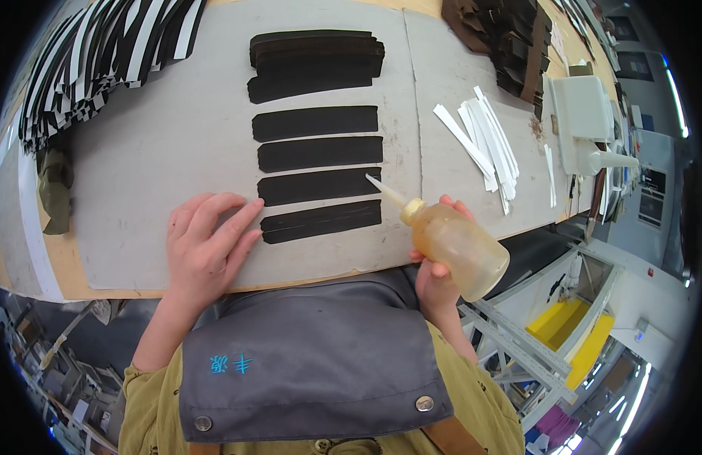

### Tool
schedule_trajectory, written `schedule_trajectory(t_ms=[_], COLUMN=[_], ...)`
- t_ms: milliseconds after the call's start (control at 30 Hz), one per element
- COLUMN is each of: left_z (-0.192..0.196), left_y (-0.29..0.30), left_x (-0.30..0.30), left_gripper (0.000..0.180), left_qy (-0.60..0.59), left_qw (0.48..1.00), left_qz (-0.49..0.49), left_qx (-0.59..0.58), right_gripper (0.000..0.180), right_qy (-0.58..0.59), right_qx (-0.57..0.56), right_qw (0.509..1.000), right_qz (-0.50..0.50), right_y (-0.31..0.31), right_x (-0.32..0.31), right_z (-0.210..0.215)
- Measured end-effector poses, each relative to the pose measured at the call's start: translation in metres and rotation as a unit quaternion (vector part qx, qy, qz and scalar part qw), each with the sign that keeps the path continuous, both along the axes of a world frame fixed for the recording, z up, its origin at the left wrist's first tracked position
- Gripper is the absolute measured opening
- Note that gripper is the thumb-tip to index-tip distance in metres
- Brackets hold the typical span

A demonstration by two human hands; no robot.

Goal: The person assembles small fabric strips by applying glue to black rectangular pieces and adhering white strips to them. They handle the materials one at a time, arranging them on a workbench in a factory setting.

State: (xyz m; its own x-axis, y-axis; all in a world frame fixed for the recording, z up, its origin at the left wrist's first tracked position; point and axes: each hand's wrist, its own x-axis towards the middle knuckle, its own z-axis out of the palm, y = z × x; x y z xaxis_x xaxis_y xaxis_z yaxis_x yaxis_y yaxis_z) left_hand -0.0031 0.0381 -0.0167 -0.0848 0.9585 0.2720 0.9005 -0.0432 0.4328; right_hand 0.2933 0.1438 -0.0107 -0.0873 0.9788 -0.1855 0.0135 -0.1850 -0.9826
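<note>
My right hand [436, 279] is wrapped round a squeeze bottle [465, 246] of translucent plastic with yellowish contents. Its tapered nozzle points up and left, the tip at the right end of a black strip [313, 186]. The nearest black strip [321, 221] has thin pale lines running along it. Two more single strips, a middle one [321, 154] and a farther one [317, 122], lie parallel beyond these. My left hand [211, 239] rests open on the grey work surface, its fingertips at the left ends of the two nearest strips.
Beyond the strips lies an overlapping black stack [313, 61]. Black-and-white strips [108, 61] are heaped at the far left, dark brown pieces [510, 45] at the far right. White strips [484, 144] and a white container [582, 106] lie on the right. The table edge runs before me.
</note>
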Motion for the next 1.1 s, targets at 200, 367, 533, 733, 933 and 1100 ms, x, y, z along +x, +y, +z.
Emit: schedule_trajectory(t_ms=[200,367,533,733,933,1100], left_z=[0.001,-0.002,-0.003,-0.003,-0.005,-0.003], left_y=[-0.001,-0.001,-0.003,-0.003,-0.002,-0.001], left_x=[-0.001,-0.002,-0.004,-0.003,-0.002,0.000], left_gripper=[0.035,0.038,0.037,0.038,0.037,0.035], left_qy=[-0.010,-0.004,-0.023,-0.026,-0.026,-0.028], left_qw=[1.000,1.000,1.000,1.000,1.000,1.000], left_qz=[-0.001,-0.002,-0.005,-0.007,-0.007,-0.002], left_qx=[0.001,0.014,0.001,-0.009,-0.005,-0.007], right_gripper=[0.121,0.121,0.112,0.102,0.100,0.098], right_qy=[0.022,-0.021,-0.038,0.010,-0.032,-0.054], right_qx=[-0.007,0.026,0.109,0.174,0.237,0.213], right_qw=[0.996,0.987,0.952,0.923,0.905,0.940], right_qz=[0.082,0.159,0.283,0.344,0.353,0.260], right_y=[-0.001,-0.001,0.009,0.013,0.014,0.009], right_x=[-0.012,-0.016,-0.031,-0.059,-0.053,-0.022], right_z=[0.002,-0.013,-0.014,-0.014,-0.006,0.001])
